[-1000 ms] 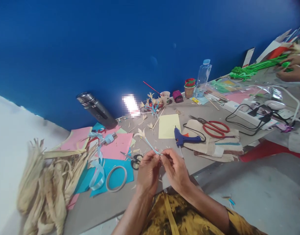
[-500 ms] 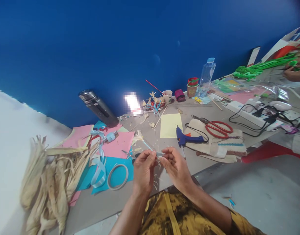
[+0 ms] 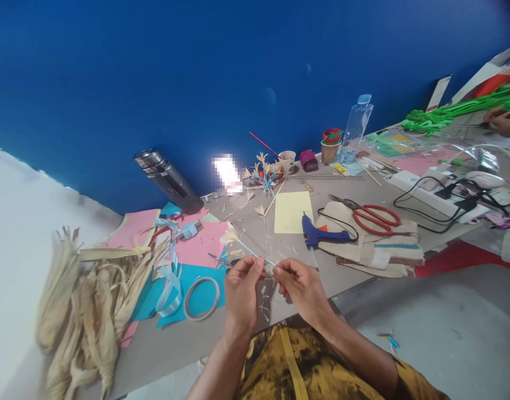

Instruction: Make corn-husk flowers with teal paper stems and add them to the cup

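Observation:
A pale corn-husk flower (image 3: pixel 230 235) on a light-blue wrapped stem points up and to the left between my hands. My left hand (image 3: pixel 245 280) pinches the stem between thumb and fingers. Lower down, at the stem's right end, my right hand (image 3: pixel 299 283) closes thumb and fingertips on it. Small scissors (image 3: pixel 216 259) lie partly hidden behind my left hand. Beside them a roll of tape (image 3: pixel 201 299) rests on blue paper. Husk scraps (image 3: pixel 265 305) are scattered beneath my hands.
Dried corn husks (image 3: pixel 88 311) are heaped at the left, near a dark flask (image 3: pixel 169 180). To the right lie a blue glue gun (image 3: pixel 325 233), red-handled scissors (image 3: pixel 375 219) and a power strip (image 3: pixel 434 194). Finished husk flowers (image 3: pixel 263 169) sit near a paper cup (image 3: pixel 287 161). Another person's hand (image 3: pixel 505 121) shows far right.
My right hand has shifted slightly right and down along the stem, and the hands are a little farther apart. More of the blue stem shows between them.

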Available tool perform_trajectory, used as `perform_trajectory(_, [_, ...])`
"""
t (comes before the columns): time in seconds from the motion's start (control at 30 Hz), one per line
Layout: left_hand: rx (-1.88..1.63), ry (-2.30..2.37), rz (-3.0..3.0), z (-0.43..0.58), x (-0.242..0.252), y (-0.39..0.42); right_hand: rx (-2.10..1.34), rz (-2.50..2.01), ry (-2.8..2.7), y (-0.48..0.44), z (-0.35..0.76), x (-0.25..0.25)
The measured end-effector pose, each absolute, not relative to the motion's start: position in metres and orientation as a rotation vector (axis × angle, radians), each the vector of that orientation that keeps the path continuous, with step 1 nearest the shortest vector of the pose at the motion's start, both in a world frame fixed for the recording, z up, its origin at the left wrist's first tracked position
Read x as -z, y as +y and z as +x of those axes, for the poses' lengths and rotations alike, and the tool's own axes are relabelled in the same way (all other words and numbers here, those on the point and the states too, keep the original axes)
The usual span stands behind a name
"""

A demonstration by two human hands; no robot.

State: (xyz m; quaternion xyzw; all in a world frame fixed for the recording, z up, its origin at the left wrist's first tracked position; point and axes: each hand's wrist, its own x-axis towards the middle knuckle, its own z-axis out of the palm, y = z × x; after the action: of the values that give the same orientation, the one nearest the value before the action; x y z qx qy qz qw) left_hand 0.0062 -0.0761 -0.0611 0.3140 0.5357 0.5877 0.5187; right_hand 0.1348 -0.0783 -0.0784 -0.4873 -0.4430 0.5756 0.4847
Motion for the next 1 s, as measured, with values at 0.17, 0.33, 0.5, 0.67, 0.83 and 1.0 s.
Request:
perform_trajectory(0.17, [-1.389, 1.265, 0.747, 0.006, 0.062, -0.076, -1.413, -1.176, -1.03, -0.078, 0.133, 0.076])
perform_trajectory(0.33, [-1.359, 1.252, 0.776, 0.005, 0.065, -0.077, -1.439, -1.149, -1.035, -0.077, 0.134, 0.075])
perform_trajectory(0.5, [-1.353, 1.251, 0.782, 0.003, 0.068, -0.077, -1.484, -1.09, -1.082, -0.079, 0.133, 0.082])
perform_trajectory(0.67, [-1.4, 1.274, 0.666, 0.004, 0.063, -0.074, -1.49, -1.093, -1.061, -0.082, 0.131, 0.091])
perform_trajectory(0.83, [-1.373, 1.232, 0.631, 0.006, 0.058, -0.074, -1.521, -1.163, -1.07, -0.081, 0.135, 0.087])
perform_trajectory(1.0, [-1.334, 1.158, 0.576, 0.004, 0.054, -0.075, -1.677, -1.016, -0.984, -0.079, 0.134, 0.084])
